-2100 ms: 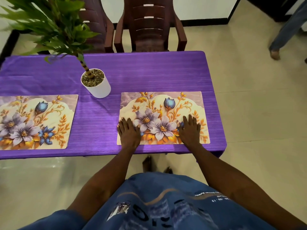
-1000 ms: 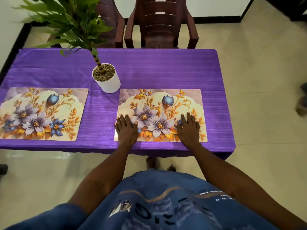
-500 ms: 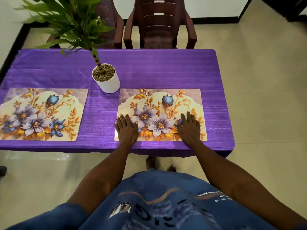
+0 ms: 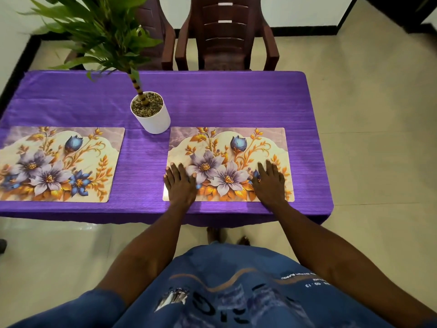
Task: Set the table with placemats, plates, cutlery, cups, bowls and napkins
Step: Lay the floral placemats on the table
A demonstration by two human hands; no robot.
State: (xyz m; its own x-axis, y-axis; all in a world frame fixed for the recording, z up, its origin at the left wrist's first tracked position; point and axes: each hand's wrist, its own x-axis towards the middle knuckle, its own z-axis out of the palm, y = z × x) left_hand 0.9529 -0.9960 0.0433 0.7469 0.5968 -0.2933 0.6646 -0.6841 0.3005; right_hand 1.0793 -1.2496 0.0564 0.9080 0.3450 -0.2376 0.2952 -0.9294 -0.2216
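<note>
Hands (image 4: 181,183) unmoved; pebbles in pot (image 4: 151,116).

Blue printed fabric shirt (image 4: 236,292), lower centre of the frame: one line of small white lettering at lower right, seen upside down and too small to read; beneath it small white characters that look like the figures "03" and "13", also inverted. Large dark letter shapes across the lower centre of the shirt, distorted and unreadable. No other text, label, brand or sign can be read.
</note>
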